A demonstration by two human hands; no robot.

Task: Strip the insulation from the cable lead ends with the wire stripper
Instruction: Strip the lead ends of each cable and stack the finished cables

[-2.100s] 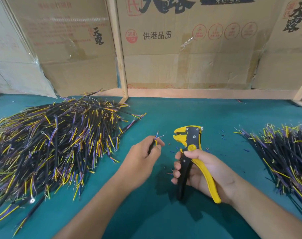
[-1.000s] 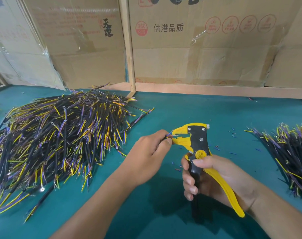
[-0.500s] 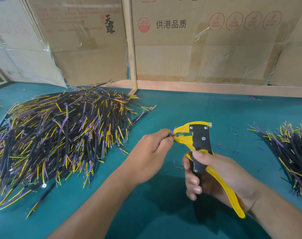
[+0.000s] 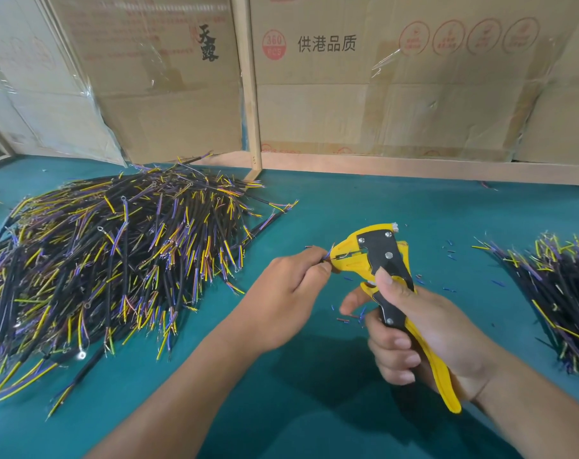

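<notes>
Workshop assembly bench: green mat (image 4: 364, 207), heaped cable leads (image 4: 116, 260), cardboard cartons (image 4: 397, 94) stacked behind

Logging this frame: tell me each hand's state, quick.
Left hand: pinching a cable lead.
Right hand: gripping the wire stripper.

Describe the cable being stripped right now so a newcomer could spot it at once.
Start at the teal table, between the big cable pile on the left and the smaller pile on the right. The cable is pinched in the left hand, its end fed into the yellow wire stripper. It alone is off the table.
</notes>
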